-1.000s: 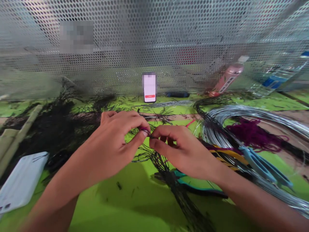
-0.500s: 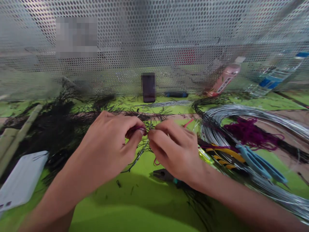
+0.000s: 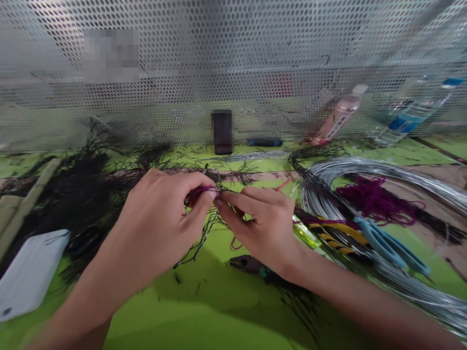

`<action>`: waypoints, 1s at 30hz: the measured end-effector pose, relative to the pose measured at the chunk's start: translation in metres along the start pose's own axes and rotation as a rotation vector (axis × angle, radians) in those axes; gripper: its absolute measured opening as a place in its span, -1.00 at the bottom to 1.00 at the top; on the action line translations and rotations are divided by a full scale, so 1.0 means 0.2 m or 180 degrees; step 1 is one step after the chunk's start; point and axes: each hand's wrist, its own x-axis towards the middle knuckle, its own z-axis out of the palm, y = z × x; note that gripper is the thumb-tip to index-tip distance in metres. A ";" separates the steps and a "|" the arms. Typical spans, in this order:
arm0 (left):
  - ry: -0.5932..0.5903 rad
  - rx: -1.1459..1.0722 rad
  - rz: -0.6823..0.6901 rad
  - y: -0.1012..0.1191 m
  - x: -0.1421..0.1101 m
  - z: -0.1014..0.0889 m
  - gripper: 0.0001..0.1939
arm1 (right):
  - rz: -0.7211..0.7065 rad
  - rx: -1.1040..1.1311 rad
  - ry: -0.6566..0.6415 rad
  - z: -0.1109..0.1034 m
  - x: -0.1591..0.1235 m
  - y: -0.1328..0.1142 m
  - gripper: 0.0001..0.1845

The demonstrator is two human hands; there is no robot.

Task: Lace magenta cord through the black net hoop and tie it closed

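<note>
My left hand pinches purple yarn, part of which shows in the gap between thumb and forefinger. Thin black strands hang below the fingertips over the green tabletop. My right hand meets the left at the fingertips, with thumb and forefinger closed on the dark strands beside the yarn. A loop of purple yarn dangles under the right fingers. Just beneath the right hand lie pliers, their grey jaws pointing left and their handles partly covered.
Right: coiled silver wire, a purple yarn heap, blue-handled scissors, yellow-and-black handles. Left: a dark pile of strands and a white phone-like slab. A phone and bottles stand by the perforated metal screen.
The right fingers have straightened and pinch close to the left fingertips. Both hands have shifted slightly left in view, and the hanging black strands show more clearly.
</note>
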 end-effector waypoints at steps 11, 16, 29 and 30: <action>0.0089 0.0187 0.0295 -0.03 0.01 -0.01 -0.75 | 0.2085 0.2842 -0.1622 -0.14 0.13 0.03 -0.79; 0.0097 0.0421 0.0176 -0.05 0.00 0.00 -0.73 | 0.2007 0.2617 -0.1845 -0.25 0.18 0.08 -0.71; -0.0217 0.0656 -0.0460 -0.12 0.00 -0.07 -0.62 | 0.1370 0.2940 -0.1670 -0.60 0.27 0.21 -0.60; -0.0225 0.0660 -0.0457 -0.12 0.00 -0.07 -0.60 | 0.1410 0.2782 -0.1392 -0.62 0.27 0.22 -0.59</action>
